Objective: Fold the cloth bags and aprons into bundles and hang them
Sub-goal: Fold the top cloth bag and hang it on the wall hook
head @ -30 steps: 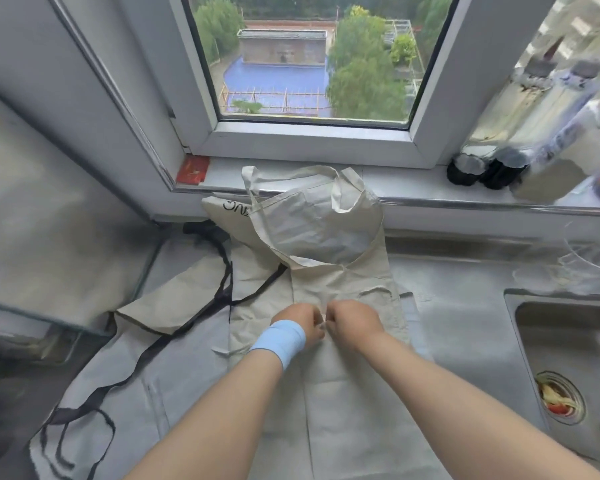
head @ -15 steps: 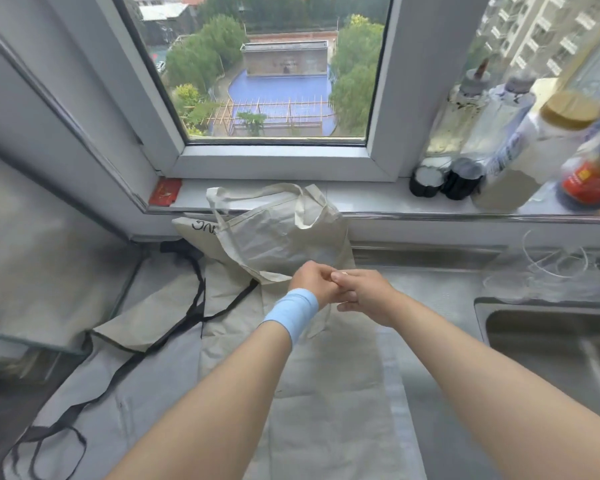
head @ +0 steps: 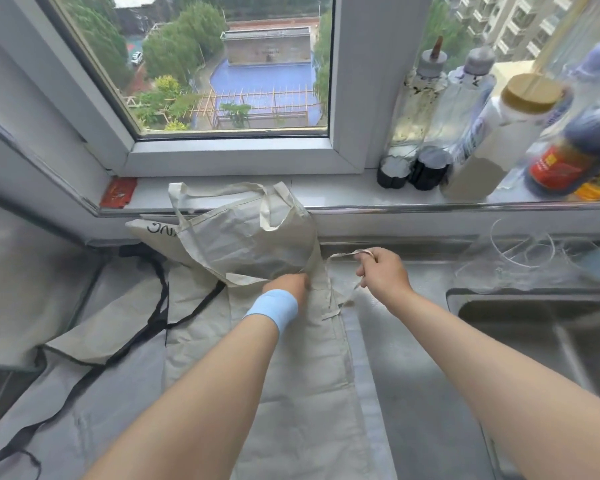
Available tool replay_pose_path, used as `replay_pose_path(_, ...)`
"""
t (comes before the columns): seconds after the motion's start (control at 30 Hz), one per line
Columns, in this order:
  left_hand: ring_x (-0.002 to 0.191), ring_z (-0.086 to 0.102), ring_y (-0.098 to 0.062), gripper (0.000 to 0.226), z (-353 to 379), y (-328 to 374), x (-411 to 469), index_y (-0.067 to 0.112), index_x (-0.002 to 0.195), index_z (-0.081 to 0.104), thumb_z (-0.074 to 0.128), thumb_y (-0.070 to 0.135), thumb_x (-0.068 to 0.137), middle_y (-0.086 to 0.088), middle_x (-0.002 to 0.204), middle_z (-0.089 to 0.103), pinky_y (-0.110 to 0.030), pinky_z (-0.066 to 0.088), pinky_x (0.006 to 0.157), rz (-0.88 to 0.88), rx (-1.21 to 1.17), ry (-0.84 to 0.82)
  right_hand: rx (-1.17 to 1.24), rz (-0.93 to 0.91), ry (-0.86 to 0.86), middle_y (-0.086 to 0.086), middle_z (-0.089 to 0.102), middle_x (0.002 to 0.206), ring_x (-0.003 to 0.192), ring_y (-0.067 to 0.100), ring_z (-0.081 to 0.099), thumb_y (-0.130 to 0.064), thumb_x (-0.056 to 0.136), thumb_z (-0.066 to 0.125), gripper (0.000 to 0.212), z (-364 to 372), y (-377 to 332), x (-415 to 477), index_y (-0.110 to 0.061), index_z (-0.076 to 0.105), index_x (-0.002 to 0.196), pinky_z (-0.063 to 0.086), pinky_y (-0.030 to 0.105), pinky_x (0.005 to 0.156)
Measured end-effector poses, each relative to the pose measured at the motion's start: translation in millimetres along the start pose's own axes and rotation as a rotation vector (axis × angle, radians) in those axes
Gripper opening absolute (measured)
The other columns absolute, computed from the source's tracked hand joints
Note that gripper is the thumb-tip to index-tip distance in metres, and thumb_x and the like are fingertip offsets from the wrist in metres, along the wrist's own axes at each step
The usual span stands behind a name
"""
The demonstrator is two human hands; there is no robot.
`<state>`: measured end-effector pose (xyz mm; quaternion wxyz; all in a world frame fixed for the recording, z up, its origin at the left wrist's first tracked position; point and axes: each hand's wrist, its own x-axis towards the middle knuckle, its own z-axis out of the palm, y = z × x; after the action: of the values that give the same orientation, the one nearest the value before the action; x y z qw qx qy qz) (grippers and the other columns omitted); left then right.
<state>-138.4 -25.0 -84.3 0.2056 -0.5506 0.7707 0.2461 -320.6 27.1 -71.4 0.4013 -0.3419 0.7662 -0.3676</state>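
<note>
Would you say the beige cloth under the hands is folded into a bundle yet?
Not yet. The beige cloth lies spread flat on the counter, while the right hand pulls its thin tie sideways.

Two bare hands are showing: the left hand (head: 289,284), wearing one blue wristband (head: 272,308), and the right hand (head: 383,271). At least two beige cloth bags are lying on the counter: one crumpled tote (head: 246,242) leaning against the sill and one flat piece (head: 291,375) under the forearms (a third, lettered one (head: 153,230) is peeking out behind). One grey apron (head: 59,427) with black straps is spreading at the left. Roughly six bottles and jars (head: 499,140) are standing along the windowsill. One sink (head: 534,327) is showing at the right, and one red card (head: 118,192) is lying on the sill.
</note>
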Motion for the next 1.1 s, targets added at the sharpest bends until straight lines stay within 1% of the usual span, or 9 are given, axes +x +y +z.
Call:
replay_pose_path(0.13, 0.096, 0.063, -0.023, 0.026, -3, -13, -10, 0.033, 0.098, 0.068, 0.051, 0.018, 0.086, 0.003, 0.108, 0.066, -0.027, 0.049, 0.075, 0.039, -0.19, -0.018, 0.021, -0.033, -0.023, -0.003, 0.063, 0.067, 0.057, 0.018, 0.054, -0.02, 0.094, 0.046, 0.024, 16, -13, -1, -0.024, 0.067, 0.083, 0.053, 0.04, 0.07)
replay_pose_path(0.37, 0.075, 0.053, -0.022, 0.016, -22, -63, -61, 0.024, 0.054, 0.053, 0.047, 0.017, 0.067, 0.007, 0.066, 0.054, -0.025, 0.043, 0.068, 0.131, -0.484, 0.301, 0.015, -0.017, -0.162, -0.006, 0.06, 0.057, 0.058, 0.019, 0.052, -0.022, 0.078, 0.048, 0.021, 81, -61, -21, -0.021, 0.066, 0.068, 0.042, 0.032, 0.059)
replay_pose_path(0.47, 0.07, 0.049, -0.019, 0.02, -25, -76, -74, 0.023, 0.057, 0.058, 0.05, 0.01, 0.07, 0.006, 0.064, 0.053, -0.019, 0.035, 0.065, 0.149, -0.529, 0.399, -0.122, 0.271, -0.716, 0.005, 0.062, 0.063, 0.049, 0.019, 0.053, -0.009, 0.088, 0.044, 0.02, 98, -56, -44, -0.007, 0.062, 0.081, 0.037, 0.025, 0.049)
replay_pose_path(0.53, 0.07, 0.047, -0.017, 0.025, -25, -78, -77, 0.022, 0.059, 0.058, 0.051, 0.003, 0.073, 0.005, 0.066, 0.053, -0.018, 0.034, 0.065, 0.139, -0.525, 0.409, -0.22, 0.301, -0.968, 0.007, 0.066, 0.081, 0.055, 0.019, 0.061, -0.008, 0.092, 0.042, 0.021, 96, -51, -55, -0.006, 0.062, 0.092, 0.045, 0.024, 0.05)
replay_pose_path(0.67, 0.078, 0.055, -0.019, 0.021, -17, -62, -69, 0.024, 0.065, 0.061, 0.052, 0.009, 0.078, 0.006, 0.076, 0.059, -0.022, 0.043, 0.073, 0.105, -0.542, 0.421, -0.188, 0.237, -0.533, 0.006, 0.071, 0.099, 0.055, 0.023, 0.064, -0.035, 0.094, 0.044, 0.038, 81, -41, -43, -0.007, 0.066, 0.107, 0.038, 0.023, 0.049)
replay_pose_path(0.77, 0.099, 0.06, -0.021, 0.023, -5, -41, -55, 0.02, 0.095, 0.073, 0.055, 0.01, 0.085, 0.001, 0.108, 0.064, -0.026, 0.046, 0.09, 0.101, -0.515, 0.367, -0.126, 0.243, -0.522, 0.001, 0.067, 0.082, 0.06, 0.021, 0.056, -0.064, 0.09, 0.046, 0.056, 59, -28, -53, -0.014, 0.07, 0.097, 0.036, 0.025, 0.051)
replay_pose_path(0.87, 0.121, 0.054, -0.023, 0.048, 14, -25, -52, 0.019, 0.131, 0.056, 0.054, 0.001, 0.087, -0.001, 0.14, 0.044, -0.03, 0.039, 0.106, 0.164, -0.47, 0.268, -0.422, 0.003, -0.354, -0.001, 0.06, 0.085, 0.078, 0.024, 0.059, -0.04, 0.085, 0.064, 0.022, 49, 1, -63, -0.022, 0.062, 0.097, 0.043, 0.03, 0.062)
replay_pose_path(0.97, 0.112, 0.057, -0.021, 0.042, 36, -20, -67, 0.026, 0.127, 0.053, 0.05, 0.006, 0.09, 0.005, 0.135, 0.043, -0.035, 0.045, 0.098, 0.102, -0.407, 0.261, -0.78, -0.251, -0.107, 0.008, 0.047, 0.126, 0.113, 0.031, 0.051, -0.015, 0.084, 0.056, 0.059, 51, 27, -77, -0.019, 0.038, 0.14, 0.043, 0.037, 0.088)
replay_pose_path(1.1, 0.118, 0.053, -0.022, 0.028, 69, -30, -93, 0.031, 0.116, 0.061, 0.051, 0.02, 0.093, 0.002, 0.128, 0.047, -0.036, 0.043, 0.1, -0.07, -0.254, 0.111, -0.846, -0.714, -0.355, 0.002, 0.05, 0.126, 0.119, 0.026, 0.048, -0.02, 0.086, 0.055, 0.045, 61, 50, -97, -0.023, 0.054, 0.131, 0.039, 0.034, 0.095)
